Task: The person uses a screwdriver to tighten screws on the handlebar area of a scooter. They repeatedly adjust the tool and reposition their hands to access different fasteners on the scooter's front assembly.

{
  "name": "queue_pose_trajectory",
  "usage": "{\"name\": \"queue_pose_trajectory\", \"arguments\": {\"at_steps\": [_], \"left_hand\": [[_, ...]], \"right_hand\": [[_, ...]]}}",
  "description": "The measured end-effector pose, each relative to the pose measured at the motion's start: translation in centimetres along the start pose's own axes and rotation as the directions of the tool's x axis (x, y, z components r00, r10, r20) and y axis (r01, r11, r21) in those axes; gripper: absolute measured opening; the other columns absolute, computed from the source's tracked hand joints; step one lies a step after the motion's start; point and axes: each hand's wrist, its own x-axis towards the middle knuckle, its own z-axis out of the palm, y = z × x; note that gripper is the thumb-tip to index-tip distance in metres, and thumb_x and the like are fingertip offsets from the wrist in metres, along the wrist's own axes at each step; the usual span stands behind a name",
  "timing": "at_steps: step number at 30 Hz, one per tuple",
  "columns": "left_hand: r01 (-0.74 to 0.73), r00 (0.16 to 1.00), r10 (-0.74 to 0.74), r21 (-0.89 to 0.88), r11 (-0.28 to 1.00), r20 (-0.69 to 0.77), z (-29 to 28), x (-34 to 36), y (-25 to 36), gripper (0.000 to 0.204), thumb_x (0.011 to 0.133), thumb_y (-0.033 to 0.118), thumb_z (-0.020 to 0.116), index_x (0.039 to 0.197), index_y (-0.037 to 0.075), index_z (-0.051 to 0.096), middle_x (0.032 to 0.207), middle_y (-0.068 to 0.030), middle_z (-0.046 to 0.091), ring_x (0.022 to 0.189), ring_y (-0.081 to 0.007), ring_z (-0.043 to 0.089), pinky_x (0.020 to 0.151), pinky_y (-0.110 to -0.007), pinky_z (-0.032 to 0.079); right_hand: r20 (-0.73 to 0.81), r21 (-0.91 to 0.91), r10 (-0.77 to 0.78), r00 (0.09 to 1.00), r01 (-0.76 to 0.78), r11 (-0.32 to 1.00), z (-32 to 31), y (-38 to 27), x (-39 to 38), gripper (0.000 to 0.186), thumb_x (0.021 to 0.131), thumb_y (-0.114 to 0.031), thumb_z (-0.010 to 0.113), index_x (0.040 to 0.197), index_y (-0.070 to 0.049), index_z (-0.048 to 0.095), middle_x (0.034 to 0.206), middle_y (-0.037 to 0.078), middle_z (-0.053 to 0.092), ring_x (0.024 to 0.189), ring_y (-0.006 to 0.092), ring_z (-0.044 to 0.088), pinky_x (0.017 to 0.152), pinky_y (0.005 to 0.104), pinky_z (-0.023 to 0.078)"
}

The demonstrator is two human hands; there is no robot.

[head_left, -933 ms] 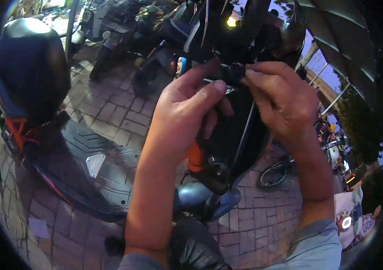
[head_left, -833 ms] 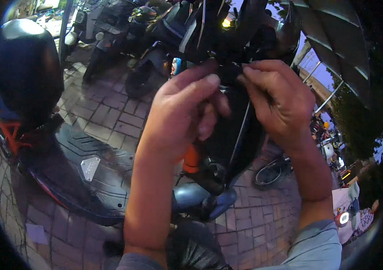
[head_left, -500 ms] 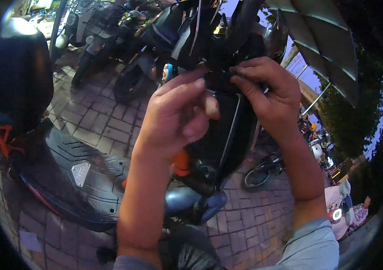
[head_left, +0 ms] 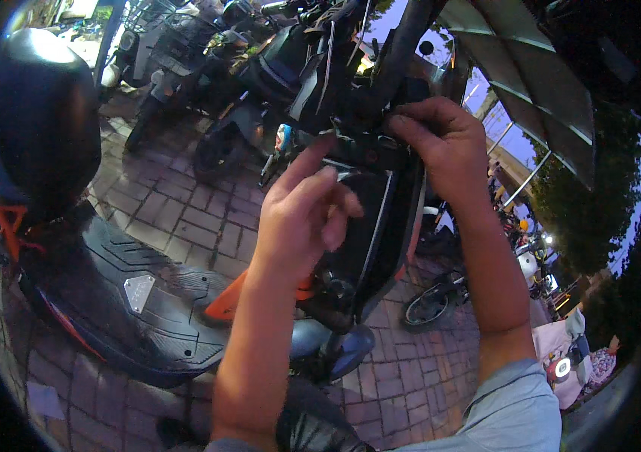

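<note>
In front of me stands a dark electric scooter with a black front panel (head_left: 360, 197) and a grey footboard (head_left: 158, 264). My left hand (head_left: 302, 207) stretches its index finger up to the dark parts below the handlebar; its other fingers are loosely curled, and nothing shows in them. To its right, my right hand (head_left: 448, 143) pinches thumb and forefinger together at the right side of those parts. What lies between those fingertips is too dark and small to make out. Just left of my left index fingertip is a small blue and white item (head_left: 282, 138).
The black scooter seat (head_left: 42, 120) stands at the left, above an orange frame part (head_left: 10, 218). Parked scooters (head_left: 177, 53) line the back left on brick paving (head_left: 162, 200). A bicycle wheel (head_left: 427, 307) is at the right, and a canopy (head_left: 528, 75) hangs above.
My left hand has shifted slightly right and lower, its index finger straighter and apart from the right hand. My right hand has moved slightly left, still pinching. The view has shifted a little.
</note>
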Motion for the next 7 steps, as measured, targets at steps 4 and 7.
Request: {"name": "queue_pose_trajectory", "arguments": {"at_steps": [4, 7], "left_hand": [[-0.143, 0.954, 0.188, 0.196, 0.97, -0.234, -0.7, -1.7, -1.2, 0.05, 0.094, 0.019, 0.052, 0.14, 0.004, 0.041, 0.074, -0.0138, 0.064, 0.047, -0.0141, 0.051, 0.043, -0.024, 0.041], [-0.309, 0.828, 0.507, 0.56, 0.769, -0.239, -1.5, -1.8, -2.4, 0.051, 0.094, 0.021, 0.054, 0.142, 0.007, 0.04, 0.081, -0.0117, 0.065, 0.061, -0.0134, 0.057, 0.058, -0.022, 0.046]], "right_hand": [[0.024, -0.169, -0.174, 0.984, 0.176, 0.97, 0.2, -0.7, -1.4, 0.015, 0.081, -0.013, 0.073, 0.093, -0.005, 0.071, 0.086, 0.008, 0.071, 0.077, 0.0182, 0.068, 0.07, 0.0292, 0.052], [0.0, -0.254, -0.378, 0.926, 0.365, 0.896, 1.0, -0.3, -2.1, 0.015, 0.084, -0.013, 0.071, 0.097, -0.006, 0.07, 0.094, 0.009, 0.072, 0.081, 0.0225, 0.069, 0.073, 0.0334, 0.053]]}}
